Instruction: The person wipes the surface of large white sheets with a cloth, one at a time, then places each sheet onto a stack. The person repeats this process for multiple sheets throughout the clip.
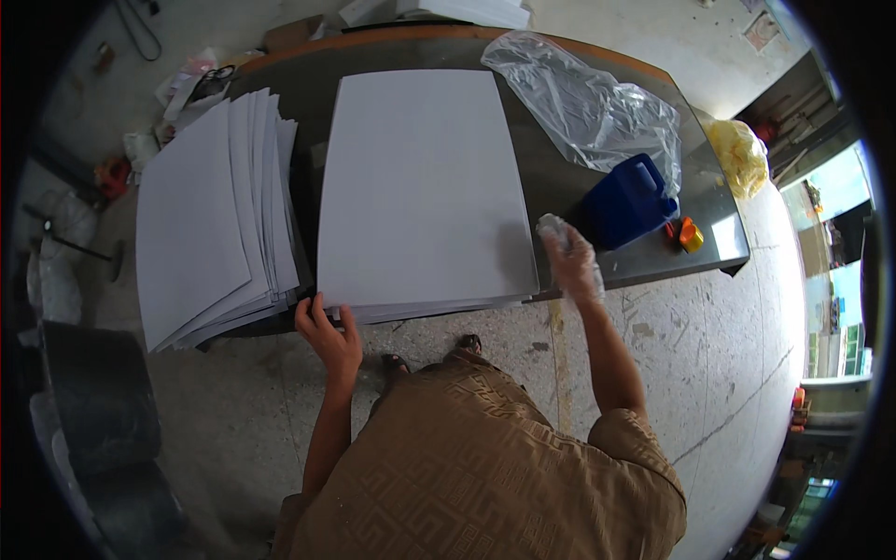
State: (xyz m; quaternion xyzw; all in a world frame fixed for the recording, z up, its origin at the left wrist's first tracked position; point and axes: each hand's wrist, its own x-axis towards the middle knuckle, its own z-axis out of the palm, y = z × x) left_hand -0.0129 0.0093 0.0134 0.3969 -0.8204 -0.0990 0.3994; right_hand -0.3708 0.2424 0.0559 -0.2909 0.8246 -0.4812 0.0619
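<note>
Shirt (485, 467), sheets (420, 187) (near-left corner at left fingers (320, 312))

A stack of large, white, rectangular sheets (425, 187) lay flat on the dark table (549, 187), its near edge slightly uneven.
</note>
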